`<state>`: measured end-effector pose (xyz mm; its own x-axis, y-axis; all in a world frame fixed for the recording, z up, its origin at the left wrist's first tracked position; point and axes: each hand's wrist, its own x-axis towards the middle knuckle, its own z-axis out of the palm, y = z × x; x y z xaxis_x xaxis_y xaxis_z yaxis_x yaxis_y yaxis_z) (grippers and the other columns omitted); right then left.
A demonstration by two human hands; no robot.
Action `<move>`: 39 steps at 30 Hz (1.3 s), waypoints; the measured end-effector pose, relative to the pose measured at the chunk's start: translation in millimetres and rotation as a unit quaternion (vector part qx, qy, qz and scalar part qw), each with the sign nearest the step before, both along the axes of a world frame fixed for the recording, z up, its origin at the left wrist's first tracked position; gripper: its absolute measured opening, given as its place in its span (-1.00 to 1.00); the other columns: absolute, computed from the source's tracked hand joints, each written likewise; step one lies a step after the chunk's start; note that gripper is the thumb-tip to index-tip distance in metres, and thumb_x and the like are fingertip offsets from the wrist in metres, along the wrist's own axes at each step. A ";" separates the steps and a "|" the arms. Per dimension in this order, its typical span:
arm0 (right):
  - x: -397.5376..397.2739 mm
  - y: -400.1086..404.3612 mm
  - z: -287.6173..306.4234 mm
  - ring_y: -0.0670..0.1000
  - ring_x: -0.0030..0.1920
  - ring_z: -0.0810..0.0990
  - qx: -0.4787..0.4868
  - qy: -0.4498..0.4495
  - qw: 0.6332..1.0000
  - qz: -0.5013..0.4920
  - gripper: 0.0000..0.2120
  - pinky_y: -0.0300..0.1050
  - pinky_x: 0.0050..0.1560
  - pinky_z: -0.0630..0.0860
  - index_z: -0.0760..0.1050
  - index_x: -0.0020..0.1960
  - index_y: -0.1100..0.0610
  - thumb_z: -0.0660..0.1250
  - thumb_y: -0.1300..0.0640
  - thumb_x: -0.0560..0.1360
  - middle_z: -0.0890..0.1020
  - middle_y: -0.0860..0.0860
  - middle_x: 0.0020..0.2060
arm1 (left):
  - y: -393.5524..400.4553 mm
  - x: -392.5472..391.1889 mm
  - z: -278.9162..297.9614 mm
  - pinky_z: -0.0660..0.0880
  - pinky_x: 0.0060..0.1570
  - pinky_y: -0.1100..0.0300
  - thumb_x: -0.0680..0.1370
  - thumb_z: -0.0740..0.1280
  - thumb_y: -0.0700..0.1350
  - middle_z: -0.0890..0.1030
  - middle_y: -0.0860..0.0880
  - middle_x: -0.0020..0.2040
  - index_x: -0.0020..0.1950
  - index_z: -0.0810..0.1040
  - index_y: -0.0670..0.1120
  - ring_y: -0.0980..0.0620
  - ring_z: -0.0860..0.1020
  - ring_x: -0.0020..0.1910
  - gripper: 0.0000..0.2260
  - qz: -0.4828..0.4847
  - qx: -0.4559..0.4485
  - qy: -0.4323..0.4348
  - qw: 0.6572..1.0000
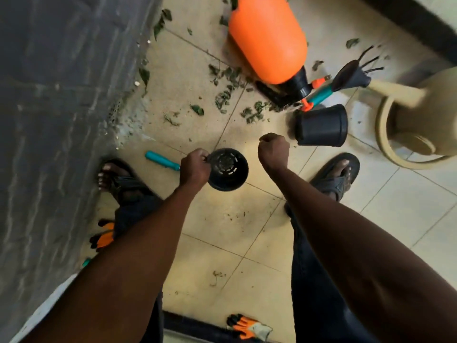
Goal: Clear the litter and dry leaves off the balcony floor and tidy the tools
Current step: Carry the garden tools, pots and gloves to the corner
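Head view, looking down at the balcony floor (247, 231). The left hand (195, 168), at centre frame, pinches the rim of a small black pot (228, 169), which hangs tilted with its perforated base turned toward the camera. The right hand (273, 151), just right of the pot and apart from it, is closed in a fist with nothing visible in its grip.

Risks, as judged from this frame: the pot is held by a rim pinch only, so a knock or a loosened grip could drop it; any soil inside could spill through the tilted opening and add to the litter. Tools lying near the feet could be stepped on, notably the teal-handled tool (162, 160) at centre left, partly hidden behind the left hand.

The dry leaves (227, 95) lie scattered in the upper centre, well beyond both hands, beside the orange sprayer (269, 40). A second black pot (321, 126) lies on its side at right of centre, near the right fist but not touched. A hand rake (356, 75) and a beige watering can (415, 115) lie at upper right; orange gloves (247, 326) at the lower edge.
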<state>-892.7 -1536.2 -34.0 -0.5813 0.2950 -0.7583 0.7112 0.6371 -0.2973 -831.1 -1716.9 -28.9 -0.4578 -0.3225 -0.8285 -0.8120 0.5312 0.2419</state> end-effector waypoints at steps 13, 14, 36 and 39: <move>-21.9 3.6 -63.0 0.21 0.25 0.44 0.049 0.106 0.989 0.090 -0.41 -0.04 0.24 0.42 0.26 0.46 0.29 0.23 0.37 0.43 0.39 0.24 0.32 | 11.1 -52.3 -44.9 0.62 0.00 -0.12 0.45 0.29 -0.10 0.67 -0.05 -0.15 -0.17 0.58 0.02 -0.08 0.65 -0.11 -0.92 0.171 0.128 0.033 0.976; -26.9 6.3 -71.7 0.21 0.33 0.36 0.068 0.100 0.989 0.083 -0.36 -0.03 0.36 0.35 0.20 0.49 0.29 0.24 0.36 0.42 0.33 0.25 0.38 | 13.4 -62.9 -51.7 0.62 0.00 -0.11 0.47 0.29 -0.14 0.67 -0.05 -0.15 -0.17 0.58 0.01 -0.08 0.65 -0.10 -0.91 0.164 0.131 0.031 0.977; -134.6 45.7 -60.2 0.22 0.32 0.39 0.159 0.090 0.976 0.121 -0.26 0.24 0.45 0.07 0.30 0.34 0.22 0.34 -0.27 0.39 0.54 0.19 0.21 | 39.2 -98.5 -46.3 0.41 -0.17 0.26 0.58 0.25 -0.23 0.65 -0.06 0.04 0.05 0.60 -0.08 0.04 0.57 -0.08 -0.85 0.127 0.012 0.132 0.983; -132.2 37.6 -46.7 0.13 0.05 0.56 0.081 0.048 0.991 0.095 -0.32 0.17 0.30 0.28 0.43 0.09 0.09 0.31 -0.43 0.24 0.63 0.06 -0.08 | 31.0 -99.0 -43.1 0.44 -0.17 0.27 0.57 0.25 -0.22 0.66 -0.05 0.02 -0.02 0.59 -0.03 0.03 0.59 -0.07 -0.84 0.146 0.003 0.140 0.979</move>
